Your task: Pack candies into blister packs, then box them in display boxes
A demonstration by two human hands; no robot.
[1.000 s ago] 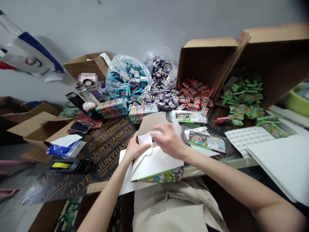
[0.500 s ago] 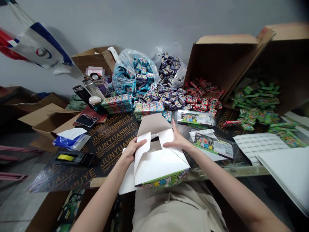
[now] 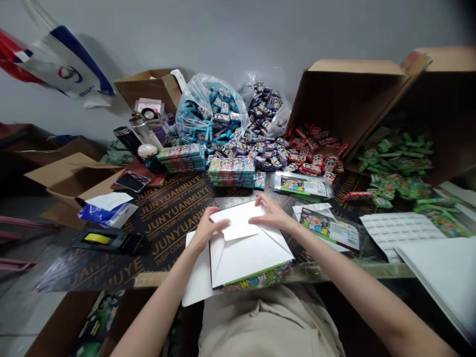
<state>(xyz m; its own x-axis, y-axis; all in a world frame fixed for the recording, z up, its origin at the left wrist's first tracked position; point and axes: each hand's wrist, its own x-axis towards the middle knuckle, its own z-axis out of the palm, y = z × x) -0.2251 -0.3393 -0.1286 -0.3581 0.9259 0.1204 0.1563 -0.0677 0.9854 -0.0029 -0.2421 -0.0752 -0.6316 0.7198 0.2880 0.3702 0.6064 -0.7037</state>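
A white carton (image 3: pixel 249 258) with a colourful printed side lies at the table's front edge, its flaps folded inward over the opening. My left hand (image 3: pixel 208 228) rests on the carton's left upper corner, fingers spread, thumb on the white flap. On the right, my right hand (image 3: pixel 269 215) touches the far edge of the flap, with thumb and fingers apart. A long white flap (image 3: pixel 195 277) sticks out on the left side. Beyond the carton stand two stacks of patterned packs (image 3: pixel 231 172).
Bags of blue (image 3: pixel 208 109) and purple packets (image 3: pixel 265 104) stand at the back. Red packets (image 3: pixel 316 148) and green packets (image 3: pixel 397 148) spill from cardboard boxes. A tape dispenser (image 3: pixel 107 240), phone (image 3: pixel 133 181) and open box (image 3: pixel 74 183) are left; label sheets (image 3: pixel 401 230) lie right.
The raised far flap has come down over the carton's opening, and the side flaps are folded in beneath it. Both hands have shifted slightly with the flap.
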